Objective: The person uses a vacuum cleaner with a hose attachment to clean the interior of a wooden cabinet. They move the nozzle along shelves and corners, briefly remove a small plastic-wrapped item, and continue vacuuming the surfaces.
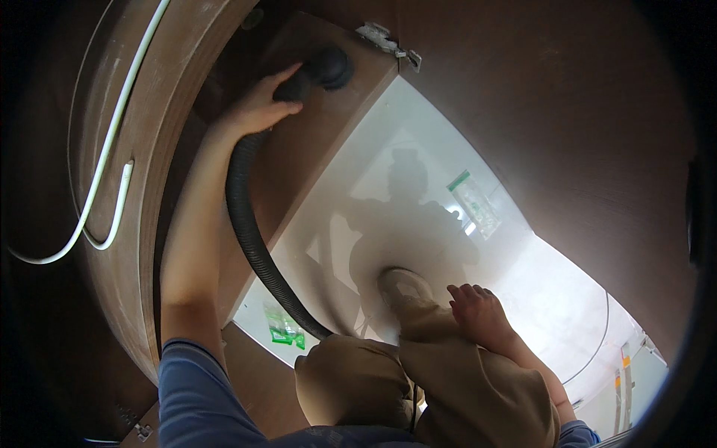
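My left hand (266, 103) grips the dark end fitting of a black corrugated vacuum hose (246, 213), near a round black nozzle or brush head (331, 68) against the brown wooden panel. From my left hand the hose curves down to my knees, where it passes out of sight. My right hand (476, 311) rests by my right knee, fingers loosely bent, with no object seen in it.
A white cable (115, 126) hangs over the curved wooden edge at left. Metal hinges (381, 38) join brown panels (560, 112). On the glossy white floor (358, 185) lie clear plastic bags with green edges (475, 206), (283, 327).
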Available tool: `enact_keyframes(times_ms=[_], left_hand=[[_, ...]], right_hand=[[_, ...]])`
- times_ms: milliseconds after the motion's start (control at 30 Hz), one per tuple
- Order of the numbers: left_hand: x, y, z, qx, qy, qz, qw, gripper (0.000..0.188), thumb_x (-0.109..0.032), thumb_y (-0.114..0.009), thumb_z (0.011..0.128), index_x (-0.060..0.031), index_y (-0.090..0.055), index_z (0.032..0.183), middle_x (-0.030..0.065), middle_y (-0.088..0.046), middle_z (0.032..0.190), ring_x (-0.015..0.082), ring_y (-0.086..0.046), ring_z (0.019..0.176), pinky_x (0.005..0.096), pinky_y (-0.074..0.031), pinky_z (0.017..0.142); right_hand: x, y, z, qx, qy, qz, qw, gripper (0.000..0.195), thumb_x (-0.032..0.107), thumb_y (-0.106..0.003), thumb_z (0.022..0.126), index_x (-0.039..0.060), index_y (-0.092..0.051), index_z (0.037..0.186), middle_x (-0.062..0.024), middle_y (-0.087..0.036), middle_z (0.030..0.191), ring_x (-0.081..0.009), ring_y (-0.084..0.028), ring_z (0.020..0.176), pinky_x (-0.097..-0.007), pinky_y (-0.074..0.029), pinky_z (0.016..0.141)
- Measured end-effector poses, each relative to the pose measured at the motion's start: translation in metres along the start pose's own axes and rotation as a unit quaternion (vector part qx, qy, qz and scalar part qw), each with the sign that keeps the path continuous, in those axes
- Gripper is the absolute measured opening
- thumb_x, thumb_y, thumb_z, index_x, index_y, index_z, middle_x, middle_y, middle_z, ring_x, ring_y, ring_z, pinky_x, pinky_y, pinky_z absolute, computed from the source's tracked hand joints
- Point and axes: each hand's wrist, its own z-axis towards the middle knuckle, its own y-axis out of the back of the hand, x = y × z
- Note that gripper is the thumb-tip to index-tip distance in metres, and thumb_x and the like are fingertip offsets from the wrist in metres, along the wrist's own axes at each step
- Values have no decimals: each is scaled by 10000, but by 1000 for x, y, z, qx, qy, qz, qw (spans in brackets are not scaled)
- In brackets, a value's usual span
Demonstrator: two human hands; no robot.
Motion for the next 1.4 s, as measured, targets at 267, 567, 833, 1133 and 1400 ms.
enact_keyframes(times_ms=[267, 567, 833, 1133, 1400], left_hand=[[-1, -2, -1, -94, -6, -52, 994, 712, -266, -674, 802, -145, -363, 1431, 127, -534, 1306, 232, -526, 1158, 317, -404, 975], [24, -7, -43, -70, 60, 54, 994, 669, -265, -636, 845, -186, -342, 1441, 139, -385, 1442, 286, -407, 1299, 344, -379, 1026], [19, -23, -56, -114, 51, 100, 987, 683, -230, -645, 818, -123, -354, 1427, 191, -473, 1360, 317, -461, 1255, 384, -373, 1036], [24, -12, -39, -158, 117, 66, 978, 721, -242, -657, 773, -103, -365, 1417, 230, -498, 1312, 353, -482, 1220, 390, -393, 1016], [-23, -46, -96, -21, 68, 67, 995, 684, -224, -621, 797, -202, -351, 1425, 256, -576, 1173, 422, -547, 1095, 444, -434, 952]], right_hand=[[6, -2, 5, -12, 31, -6, 999, 228, 89, -569, 788, 31, -536, 1006, -111, -584, 837, -257, -619, 782, -374, -510, 698], [4, 0, 5, -23, 37, -8, 999, 281, 96, -569, 789, 15, -537, 1057, -118, -582, 832, -259, -614, 784, -366, -506, 705], [-4, -7, 0, -26, 28, -9, 999, 256, 93, -572, 787, 26, -552, 1033, -113, -582, 850, -256, -616, 796, -363, -512, 704], [5, 6, 22, -67, 51, 32, 996, 266, 108, -578, 818, 37, -567, 1074, -124, -600, 867, -277, -623, 812, -382, -520, 705], [32, 78, 231, -286, 78, 106, 949, 207, 141, -553, 872, 59, -593, 1058, -169, -624, 939, -355, -625, 814, -439, -515, 704]])
